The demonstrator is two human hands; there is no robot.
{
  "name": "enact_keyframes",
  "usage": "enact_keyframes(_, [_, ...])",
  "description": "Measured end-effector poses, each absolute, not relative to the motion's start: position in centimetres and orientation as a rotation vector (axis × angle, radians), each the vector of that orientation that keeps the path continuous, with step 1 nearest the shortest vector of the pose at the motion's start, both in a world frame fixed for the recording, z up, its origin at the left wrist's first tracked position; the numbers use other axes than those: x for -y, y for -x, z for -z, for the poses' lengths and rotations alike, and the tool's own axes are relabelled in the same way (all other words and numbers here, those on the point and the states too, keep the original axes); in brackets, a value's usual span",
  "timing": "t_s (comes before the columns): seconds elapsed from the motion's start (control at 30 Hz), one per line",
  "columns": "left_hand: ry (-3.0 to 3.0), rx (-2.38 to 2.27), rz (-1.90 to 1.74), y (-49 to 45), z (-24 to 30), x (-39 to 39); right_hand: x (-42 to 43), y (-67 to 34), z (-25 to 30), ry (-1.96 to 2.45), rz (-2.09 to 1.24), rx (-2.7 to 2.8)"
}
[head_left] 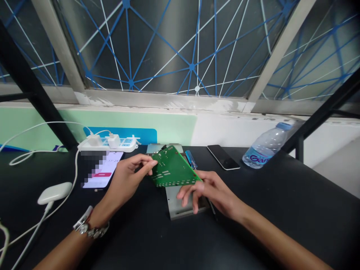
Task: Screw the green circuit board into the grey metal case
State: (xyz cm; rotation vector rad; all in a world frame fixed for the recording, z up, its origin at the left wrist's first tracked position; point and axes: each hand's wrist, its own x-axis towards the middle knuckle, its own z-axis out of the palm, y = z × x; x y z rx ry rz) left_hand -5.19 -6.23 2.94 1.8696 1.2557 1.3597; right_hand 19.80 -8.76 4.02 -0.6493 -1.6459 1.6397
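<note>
A green circuit board (174,167) is held up and tilted above the table between both hands. My left hand (132,174) pinches its left edge between thumb and fingers. At the lower right corner, my right hand (209,191) grips the board with thumb and index finger, its other fingers hanging loosely below. Under the board lies a grey metal plate (174,210), partly hidden by the board and my right hand. Beside the right hand rests a thin dark rod-like tool (212,210). A blue pen-like object (191,159) shows just behind the board.
Left on the black table (135,240) are a lit phone (102,176), a power strip (123,144) with plugs, and a white charger (54,193) with cables. At right, a dark phone (223,157) lies near a tilted water bottle (266,146). Black frame bars (317,116) slant at both sides.
</note>
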Motion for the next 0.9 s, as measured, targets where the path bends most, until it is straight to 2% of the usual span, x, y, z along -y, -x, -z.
enact_keyframes(0.23, [-1.874,-1.278,-1.316,4.4,-2.5,6.3,9.1,-19.1,-3.7,0.645,-1.529,1.520])
enact_keyframes(0.43, [-2.244,-1.260,-1.239,4.4,-3.0,7.0,8.5,-19.2,-3.8,0.645,-1.435,1.348])
enact_keyframes(0.67, [-2.602,-1.177,-0.956,4.9,-2.9,6.9,7.7,-19.7,-4.3,0.720,-1.489,1.022])
enact_keyframes(0.9, [-2.600,-0.972,-1.123,5.9,-2.9,6.3,7.9,-19.3,-3.5,0.770,-1.614,0.986])
